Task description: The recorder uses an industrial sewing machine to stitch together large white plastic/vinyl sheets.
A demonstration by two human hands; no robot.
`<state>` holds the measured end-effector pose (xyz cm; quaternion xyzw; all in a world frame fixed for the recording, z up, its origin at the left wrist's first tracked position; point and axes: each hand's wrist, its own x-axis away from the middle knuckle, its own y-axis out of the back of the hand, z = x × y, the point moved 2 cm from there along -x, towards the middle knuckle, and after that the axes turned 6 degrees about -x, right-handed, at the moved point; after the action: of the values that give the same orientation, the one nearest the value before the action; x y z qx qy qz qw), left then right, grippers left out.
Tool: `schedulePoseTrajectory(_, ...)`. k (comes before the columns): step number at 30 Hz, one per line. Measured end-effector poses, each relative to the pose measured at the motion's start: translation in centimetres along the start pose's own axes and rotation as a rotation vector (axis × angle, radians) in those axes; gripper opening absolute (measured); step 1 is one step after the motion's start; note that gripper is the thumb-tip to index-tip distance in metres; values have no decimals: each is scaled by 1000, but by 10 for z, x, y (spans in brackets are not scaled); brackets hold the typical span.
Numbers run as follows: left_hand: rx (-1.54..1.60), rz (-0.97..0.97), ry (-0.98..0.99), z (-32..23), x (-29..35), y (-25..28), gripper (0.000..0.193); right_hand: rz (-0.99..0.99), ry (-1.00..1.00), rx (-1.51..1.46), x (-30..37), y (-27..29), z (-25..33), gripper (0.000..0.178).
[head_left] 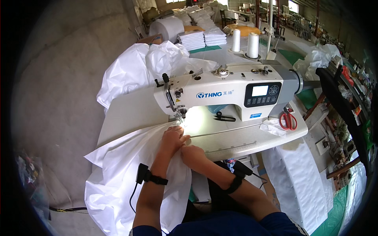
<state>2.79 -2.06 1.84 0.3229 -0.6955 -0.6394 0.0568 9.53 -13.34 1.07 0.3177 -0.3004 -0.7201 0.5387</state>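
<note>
A large piece of thin white fabric (130, 157) runs under the needle area of a white sewing machine (236, 88) and hangs off the table toward me. Close to the presser foot (182, 114), my left hand (172, 139) grips the fabric with bent fingers, its thumb stretched to the right. Just below and to the right, my right hand (193, 155) is curled closed at the fabric's right edge, near the front edge of the table. Its fingertips are largely hidden. The machine's lamp lights the work surface right of the needle.
Black thread snips (224, 117) lie under the machine arm. Red-handled scissors (288, 121) rest at its right end by a white scrap (273, 126). Thread cones (252, 45) stand behind. More white material (134, 67) is heaped at the back left. A white panel (297, 181) hangs at the right.
</note>
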Motion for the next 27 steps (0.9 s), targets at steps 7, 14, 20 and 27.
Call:
schedulePoseTrajectory(7, -34, -252, -37, 4, 16, -16, 23, -210, -61, -616, -51, 9, -51, 22)
schedulePoseTrajectory(14, -28, -301, -61, -1, 13, -17, 21, -381, -156, -1265, -92, 11, -51, 38)
schedulePoseTrajectory(20, -35, -300, -38, 3, 10, -18, 23, -450, -153, -1289, -103, 6, -51, 38)
schedulePoseTrajectory(27, -32, -275, -2, 2, 10, -16, 25, -446, -189, -1324, -107, 9, -54, 33)
